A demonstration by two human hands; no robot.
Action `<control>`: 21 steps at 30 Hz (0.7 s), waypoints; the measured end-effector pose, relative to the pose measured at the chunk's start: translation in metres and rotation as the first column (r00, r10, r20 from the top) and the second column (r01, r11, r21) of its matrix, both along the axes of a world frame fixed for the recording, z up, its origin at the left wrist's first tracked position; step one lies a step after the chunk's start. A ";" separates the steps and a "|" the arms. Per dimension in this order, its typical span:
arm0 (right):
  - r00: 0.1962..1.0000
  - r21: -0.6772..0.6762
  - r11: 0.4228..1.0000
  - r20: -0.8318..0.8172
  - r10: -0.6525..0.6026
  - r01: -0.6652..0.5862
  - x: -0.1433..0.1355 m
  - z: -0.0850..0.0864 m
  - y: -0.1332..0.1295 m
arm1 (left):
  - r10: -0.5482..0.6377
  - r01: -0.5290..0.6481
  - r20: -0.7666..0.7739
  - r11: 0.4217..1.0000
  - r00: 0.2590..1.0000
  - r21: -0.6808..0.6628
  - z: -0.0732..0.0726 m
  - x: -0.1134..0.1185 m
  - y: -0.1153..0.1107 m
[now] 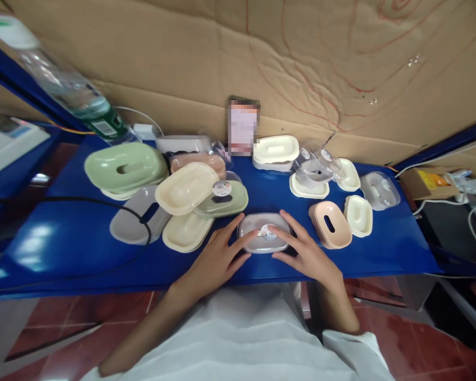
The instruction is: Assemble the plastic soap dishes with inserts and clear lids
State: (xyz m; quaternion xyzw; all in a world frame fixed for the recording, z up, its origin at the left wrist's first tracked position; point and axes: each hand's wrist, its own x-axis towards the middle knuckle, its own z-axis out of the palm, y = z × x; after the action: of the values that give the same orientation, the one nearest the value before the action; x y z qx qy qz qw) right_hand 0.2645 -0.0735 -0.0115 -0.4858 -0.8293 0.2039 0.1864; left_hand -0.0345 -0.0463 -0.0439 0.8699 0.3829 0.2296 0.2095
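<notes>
Both hands (218,259) (305,254) on soap box (265,239) (lid clear), contents unclear

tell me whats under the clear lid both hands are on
Under the clear lid a grey soap dish base shows, resting on the blue table. The left hand and right hand press its sides. Its inside is blurred.

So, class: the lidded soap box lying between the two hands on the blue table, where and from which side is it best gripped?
Probably by its two short rounded ends. The soap box lies flat with its long axis left to right, and the left hand and right hand already flank those ends. Come from both sides, fingers on the lid rim; the near edge is free, a pink dish crowds the right.
</notes>
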 end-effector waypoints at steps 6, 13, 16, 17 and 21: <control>0.999 0.001 0.999 0.011 -0.051 0.051 -0.003 -0.002 -0.001 | 0.001 -0.002 0.058 1.000 0.998 0.016 -0.007 -0.008 -0.003; 0.998 -0.018 0.999 -0.042 -0.045 0.044 -0.004 0.004 -0.005 | -0.003 -0.001 0.067 0.999 0.998 0.054 -0.009 -0.009 -0.004; 0.984 0.126 0.976 -0.045 -0.171 0.175 0.025 0.025 -0.025 | -0.003 -0.001 0.082 0.999 0.997 0.042 -0.007 -0.009 -0.005; 0.964 0.211 0.941 -0.070 -0.256 0.265 0.040 0.033 -0.033 | -0.006 0.004 0.072 0.999 0.997 0.032 -0.007 -0.010 -0.006; 0.699 0.494 0.503 -0.398 -0.594 0.709 0.124 0.046 -0.059 | -0.048 0.048 -0.002 0.999 0.999 0.004 -0.004 -0.011 -0.006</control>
State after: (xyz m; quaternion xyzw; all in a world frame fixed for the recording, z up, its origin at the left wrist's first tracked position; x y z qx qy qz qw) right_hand 0.3886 -0.1322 0.0343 -0.6536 -0.5815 -0.1215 0.4689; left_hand -0.0455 -0.0522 -0.0482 0.8794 0.3617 0.2247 0.2128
